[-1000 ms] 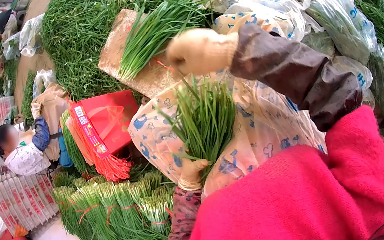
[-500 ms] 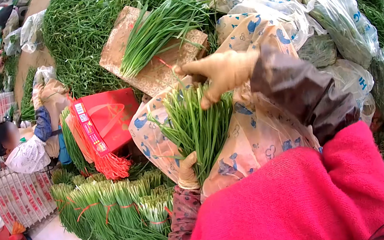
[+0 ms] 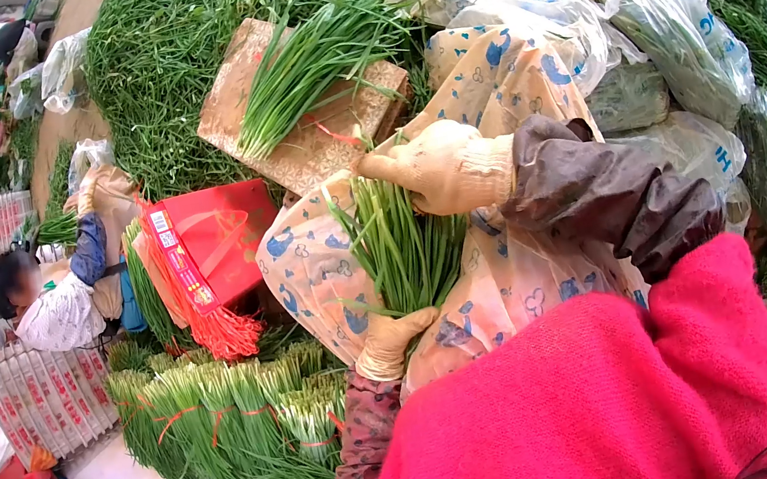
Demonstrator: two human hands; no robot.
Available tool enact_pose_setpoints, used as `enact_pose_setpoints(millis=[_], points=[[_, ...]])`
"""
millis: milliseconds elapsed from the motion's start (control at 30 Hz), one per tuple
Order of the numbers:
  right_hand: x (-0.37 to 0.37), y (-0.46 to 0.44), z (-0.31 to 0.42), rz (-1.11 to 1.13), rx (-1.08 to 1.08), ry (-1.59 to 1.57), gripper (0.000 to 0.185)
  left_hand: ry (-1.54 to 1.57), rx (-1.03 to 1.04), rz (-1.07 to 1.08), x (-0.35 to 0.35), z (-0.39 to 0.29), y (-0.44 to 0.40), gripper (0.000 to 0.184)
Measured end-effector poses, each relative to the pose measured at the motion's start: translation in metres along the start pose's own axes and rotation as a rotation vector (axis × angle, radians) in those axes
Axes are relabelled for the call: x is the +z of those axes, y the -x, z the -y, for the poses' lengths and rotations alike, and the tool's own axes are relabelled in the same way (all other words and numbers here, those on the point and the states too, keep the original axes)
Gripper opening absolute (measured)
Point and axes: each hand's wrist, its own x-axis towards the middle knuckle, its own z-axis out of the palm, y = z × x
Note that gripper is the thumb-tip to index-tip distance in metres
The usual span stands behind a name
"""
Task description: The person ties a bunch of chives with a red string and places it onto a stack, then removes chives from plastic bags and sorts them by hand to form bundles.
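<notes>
A bunch of green chives (image 3: 411,250) stands between my knees on the printed plastic apron (image 3: 539,290), cut ends up. My gloved left hand (image 3: 395,339) is wrapped round its lower part. At the top of the bunch, my gloved right hand (image 3: 442,167) is closed over the cut ends, its fingertips partly hidden. A thin red tie (image 3: 332,133) reaches from the board to near my right fingers; whether they hold it I cannot tell. Beyond, a loose heap of chives (image 3: 315,73) lies across the patterned board (image 3: 231,113).
Left of me are a red bag (image 3: 226,240) with red ties (image 3: 229,334) and tied chive bundles (image 3: 218,404). A large chive pile (image 3: 160,84) lies ahead, and filled plastic bags (image 3: 684,37) are at right. Another person (image 3: 60,309) sits at far left.
My right hand has turned and its fingers have closed over the top of the bunch. My left thumb now lies across the lower part of the chives.
</notes>
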Motion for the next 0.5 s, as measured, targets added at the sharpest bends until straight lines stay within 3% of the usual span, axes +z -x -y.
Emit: enact_pose_setpoints(millis=[67, 133, 233, 267, 300, 367, 433, 500], points=[[0.007, -0.007, -0.002, 0.125, 0.093, 0.107, 0.035, 0.031, 0.001, 0.015, 0.002, -0.007, -0.001, 0.070], [0.004, -0.007, -0.004, 0.076, 0.083, 0.098, 0.026, 0.151, -0.128, 0.003, -0.003, -0.007, 0.002, 0.062], [-0.018, -0.025, -0.010, 0.048, 0.199, 0.066, 0.022, 0.186, -0.105, 0.049, -0.043, 0.038, 0.002, 0.057], [-0.034, -0.030, -0.012, -0.035, 0.216, 0.081, 0.027, 0.203, -0.122, 0.097, -0.060, 0.049, 0.000, 0.058], [-0.021, -0.047, -0.042, -0.269, 0.202, 0.124, 0.032, 0.215, -0.138, 0.140, -0.055, 0.033, 0.005, 0.057], [-0.048, -0.063, -0.059, -0.607, 0.319, -0.147, 0.027, 0.284, -0.106, 0.112, -0.039, 0.017, 0.010, 0.058], [-0.082, -0.069, -0.068, -0.736, 0.502, -0.829, 0.022, 0.312, -0.018, 0.046, -0.044, 0.025, 0.011, 0.061], [-0.087, -0.078, -0.097, -0.917, 0.521, -1.065, 0.022, 0.348, -0.047, 0.062, -0.060, 0.034, 0.017, 0.062]])
